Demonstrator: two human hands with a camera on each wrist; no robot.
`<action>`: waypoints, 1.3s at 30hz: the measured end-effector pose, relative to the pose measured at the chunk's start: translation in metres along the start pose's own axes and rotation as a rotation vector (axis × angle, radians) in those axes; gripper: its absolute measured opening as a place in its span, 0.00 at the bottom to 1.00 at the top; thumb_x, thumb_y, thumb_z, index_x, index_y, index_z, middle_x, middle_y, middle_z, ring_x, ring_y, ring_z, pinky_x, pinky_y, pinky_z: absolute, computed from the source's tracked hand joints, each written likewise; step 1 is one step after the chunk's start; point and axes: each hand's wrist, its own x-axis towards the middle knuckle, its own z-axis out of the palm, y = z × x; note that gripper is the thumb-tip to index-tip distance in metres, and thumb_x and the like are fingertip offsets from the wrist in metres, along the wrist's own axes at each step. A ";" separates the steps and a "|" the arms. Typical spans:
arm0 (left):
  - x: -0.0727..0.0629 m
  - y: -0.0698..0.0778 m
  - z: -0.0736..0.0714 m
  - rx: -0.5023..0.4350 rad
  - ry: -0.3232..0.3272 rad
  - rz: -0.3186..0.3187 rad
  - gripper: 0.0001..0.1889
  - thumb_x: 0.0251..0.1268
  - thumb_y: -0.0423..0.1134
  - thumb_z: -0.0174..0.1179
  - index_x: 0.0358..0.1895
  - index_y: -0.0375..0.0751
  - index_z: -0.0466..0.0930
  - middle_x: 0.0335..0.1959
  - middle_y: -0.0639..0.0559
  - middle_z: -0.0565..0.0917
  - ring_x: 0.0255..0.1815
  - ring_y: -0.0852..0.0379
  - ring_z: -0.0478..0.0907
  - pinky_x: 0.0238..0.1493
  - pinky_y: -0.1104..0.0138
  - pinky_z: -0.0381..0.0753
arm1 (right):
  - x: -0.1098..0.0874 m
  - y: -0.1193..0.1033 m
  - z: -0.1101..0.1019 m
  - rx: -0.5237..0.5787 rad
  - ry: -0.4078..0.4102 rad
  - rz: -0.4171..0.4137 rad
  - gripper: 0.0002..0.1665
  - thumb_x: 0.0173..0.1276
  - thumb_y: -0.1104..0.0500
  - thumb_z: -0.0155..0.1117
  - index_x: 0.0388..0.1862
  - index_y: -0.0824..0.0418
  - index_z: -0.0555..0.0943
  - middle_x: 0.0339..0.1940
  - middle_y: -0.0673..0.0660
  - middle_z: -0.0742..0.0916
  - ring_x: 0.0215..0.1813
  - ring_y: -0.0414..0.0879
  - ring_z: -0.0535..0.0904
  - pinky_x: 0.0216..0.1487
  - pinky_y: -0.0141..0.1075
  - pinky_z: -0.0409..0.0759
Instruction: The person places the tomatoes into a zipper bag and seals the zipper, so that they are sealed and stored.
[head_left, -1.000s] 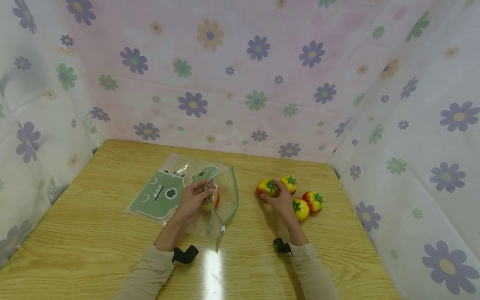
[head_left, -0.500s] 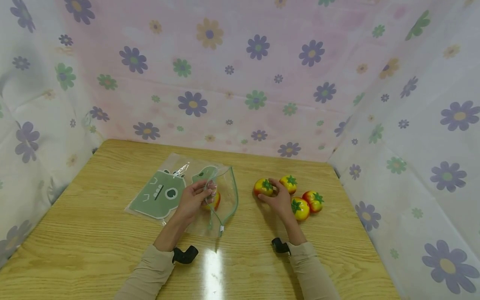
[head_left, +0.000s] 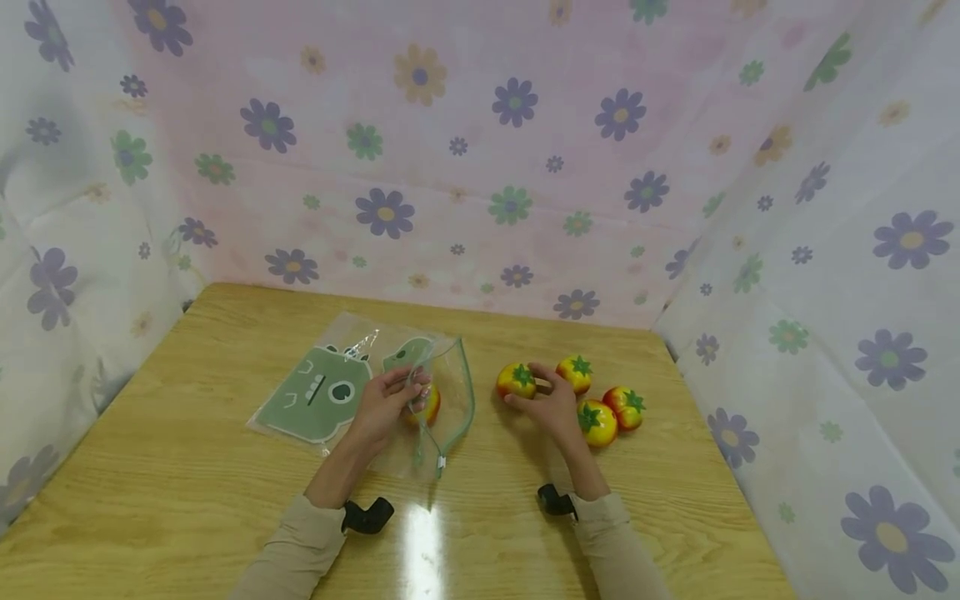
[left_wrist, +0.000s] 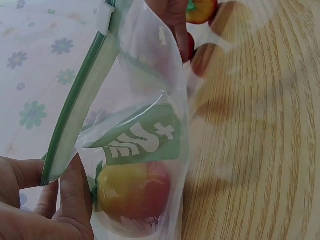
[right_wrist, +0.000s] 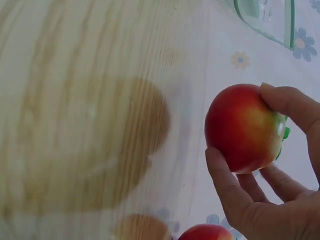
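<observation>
My left hand (head_left: pixel 381 410) pinches the green zip edge of a clear slider zip bag (left_wrist: pixel 75 105) printed with a green cartoon animal. The bag lies on the table with its mouth gaping to the right. One red-and-yellow tomato (left_wrist: pixel 135 192) is inside it, seen through the plastic. Just right of the mouth, my right hand (head_left: pixel 553 408) grips another tomato (right_wrist: pixel 242 127) between thumb and fingers. In the right wrist view this tomato is raised off the wood, its green leaves turned toward the palm.
Three more tomatoes, a back one (head_left: pixel 573 372), a front one (head_left: pixel 597 423) and a right one (head_left: pixel 624 408), sit close beside my right hand. Flower-patterned cloth (head_left: pixel 450 167) walls in the wooden table (head_left: pixel 187 500) at the back and sides.
My right hand has carried its tomato a little left, toward the bag and away from the other tomatoes. The left hand and the bag have stayed nearly in place.
</observation>
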 end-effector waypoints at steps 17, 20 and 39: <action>-0.001 0.002 -0.001 -0.012 0.019 -0.012 0.21 0.73 0.23 0.55 0.67 0.24 0.70 0.49 0.46 0.85 0.40 0.64 0.83 0.40 0.75 0.86 | -0.004 -0.004 0.010 0.304 -0.216 -0.279 0.40 0.58 0.73 0.76 0.70 0.62 0.74 0.70 0.61 0.75 0.63 0.53 0.76 0.58 0.42 0.85; -0.001 0.003 -0.001 -0.004 0.013 -0.010 0.21 0.74 0.23 0.55 0.67 0.23 0.70 0.49 0.45 0.85 0.39 0.63 0.83 0.40 0.75 0.86 | -0.006 -0.007 0.010 0.328 -0.282 -0.307 0.40 0.58 0.74 0.75 0.71 0.65 0.73 0.70 0.63 0.75 0.62 0.49 0.77 0.58 0.40 0.86; -0.001 0.004 0.000 -0.010 0.014 -0.023 0.20 0.73 0.22 0.56 0.65 0.24 0.71 0.44 0.53 0.86 0.38 0.63 0.83 0.41 0.74 0.87 | -0.016 -0.014 0.022 0.278 -0.460 -0.336 0.39 0.60 0.72 0.75 0.70 0.64 0.74 0.70 0.65 0.76 0.63 0.55 0.77 0.56 0.44 0.87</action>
